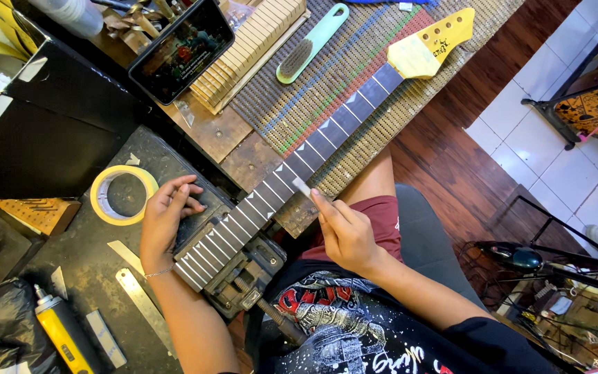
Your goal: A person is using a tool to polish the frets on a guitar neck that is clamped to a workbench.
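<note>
Nearest, the person's dark printed shirt [354, 332] and red shorts [379, 215] are filling the lower middle of the view, with a bare forearm running up from each side.

The right hand [346, 232] is pinching a small pale strip [302, 187] between thumb and fingertips and pressing its tip against the near edge of the guitar neck [292, 170], about halfway along the dark fretboard. The left hand [164, 218] is lying loosely curled with nothing in its grasp, fingertips resting on the far edge of the neck's heel end, where a grey vise [243, 273] is clamping it (the jaws themselves are mostly hidden under the neck).

To the left, a roll of yellow tape [123, 195] is sitting just beside the left hand, and metal rulers [143, 298] and a yellow spray can [64, 332] are lying nearer the bench's front edge, leaving a bare strip of dark bench between them.

Farther out, the neck is crossing a woven mat [354, 131] diagonally, its yellow headstock [430, 45] reaching the mat's far right edge. A green-handled brush [309, 45] and a phone [181, 48] are lying well apart from the neck. Open tiled floor [562, 166] is lying to the right.
</note>
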